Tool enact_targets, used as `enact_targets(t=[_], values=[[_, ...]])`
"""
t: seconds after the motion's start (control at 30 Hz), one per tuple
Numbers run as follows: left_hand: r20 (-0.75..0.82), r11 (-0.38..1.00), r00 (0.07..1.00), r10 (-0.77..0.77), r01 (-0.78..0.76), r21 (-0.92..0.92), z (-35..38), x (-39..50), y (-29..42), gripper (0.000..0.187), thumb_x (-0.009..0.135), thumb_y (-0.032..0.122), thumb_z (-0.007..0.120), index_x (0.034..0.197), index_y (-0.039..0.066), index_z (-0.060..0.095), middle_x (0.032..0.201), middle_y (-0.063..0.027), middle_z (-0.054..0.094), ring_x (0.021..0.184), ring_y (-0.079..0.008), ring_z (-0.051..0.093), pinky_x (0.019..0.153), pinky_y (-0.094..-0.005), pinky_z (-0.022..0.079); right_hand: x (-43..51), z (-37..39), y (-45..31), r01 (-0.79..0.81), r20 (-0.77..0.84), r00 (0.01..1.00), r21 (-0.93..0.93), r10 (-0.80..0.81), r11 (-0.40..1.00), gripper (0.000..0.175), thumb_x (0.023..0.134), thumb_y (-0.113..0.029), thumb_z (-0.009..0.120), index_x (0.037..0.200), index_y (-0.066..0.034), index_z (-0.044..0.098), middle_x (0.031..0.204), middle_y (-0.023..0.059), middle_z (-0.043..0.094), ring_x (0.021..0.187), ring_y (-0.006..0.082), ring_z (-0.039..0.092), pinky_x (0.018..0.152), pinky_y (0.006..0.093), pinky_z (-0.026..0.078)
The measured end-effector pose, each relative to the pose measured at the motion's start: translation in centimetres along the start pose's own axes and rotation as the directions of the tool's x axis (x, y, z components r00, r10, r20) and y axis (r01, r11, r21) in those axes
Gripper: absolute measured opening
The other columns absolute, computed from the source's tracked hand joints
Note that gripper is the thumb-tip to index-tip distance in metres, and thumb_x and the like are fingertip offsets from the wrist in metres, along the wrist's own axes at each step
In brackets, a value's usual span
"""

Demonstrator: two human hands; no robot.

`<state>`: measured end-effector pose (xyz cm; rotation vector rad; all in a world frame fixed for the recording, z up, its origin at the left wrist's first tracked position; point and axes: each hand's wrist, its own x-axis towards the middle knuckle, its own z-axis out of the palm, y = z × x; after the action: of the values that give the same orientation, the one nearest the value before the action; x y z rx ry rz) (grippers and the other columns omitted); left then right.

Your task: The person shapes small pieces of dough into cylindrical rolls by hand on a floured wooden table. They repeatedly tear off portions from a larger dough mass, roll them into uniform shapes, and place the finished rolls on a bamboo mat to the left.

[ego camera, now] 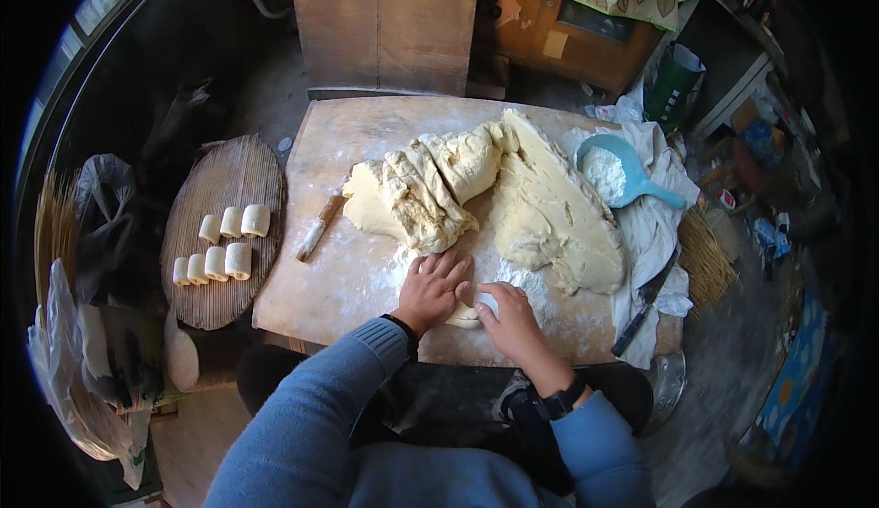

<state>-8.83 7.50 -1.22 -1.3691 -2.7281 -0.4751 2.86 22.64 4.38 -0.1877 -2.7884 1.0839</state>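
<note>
A large mass of pale dough (549, 212) lies on a floured wooden board (329, 315), with a folded, creased part (426, 192) at its left. My left hand (432, 290) rests with fingers spread by the lower edge of that folded part. Between my hands lies a small dough piece (464, 317), partly covered. My right hand (511, 319) curls its fingers around a whitish object (486, 300), mostly hidden, perhaps a scraper. A short floured rolling pin (320, 228) lies left of the dough. Several small dough rolls (237, 261) stand in two rows on a round slatted tray (206, 309).
A light blue scoop (635, 178) of flour sits at the board's right on a white cloth (652, 233). A knife with a dark handle (632, 333) lies by the right edge. Straw brushes (707, 254) are beyond; plastic bags (62, 350) hang at far left.
</note>
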Motion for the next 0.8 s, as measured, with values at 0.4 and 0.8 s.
enact_targets(t=[0.4,0.8], values=[[0.174,0.993,0.981,-0.081,0.065,0.094,-0.3,1.3,1.8,0.057,0.097,0.044,0.047,0.147,0.017,0.043,0.153,-0.0103,0.039,0.135,-0.0309,0.040,0.110,-0.0535,0.028,-1.6,-4.2,-1.1,-0.001,-0.136,0.991,0.144,0.021,0.990,0.031,0.092,-0.016,0.065,0.120,-0.0015,0.060,0.116,0.0195,0.064,0.110,0.0364,0.059,0.097,0.0430,0.046],[0.186,0.998,0.982,-0.040,0.031,0.053,3.6,1.0,5.3,0.074,0.093,0.061,0.044,0.156,0.024,0.031,0.163,-0.0101,0.023,0.148,-0.0347,0.024,0.116,-0.0621,0.018,-2.5,-9.3,-4.1,0.042,-0.107,0.994,0.276,-0.013,0.960,0.033,0.093,-0.015,0.064,0.123,-0.0013,0.058,0.125,0.0179,0.061,0.120,0.0359,0.055,0.103,0.0418,0.043]])
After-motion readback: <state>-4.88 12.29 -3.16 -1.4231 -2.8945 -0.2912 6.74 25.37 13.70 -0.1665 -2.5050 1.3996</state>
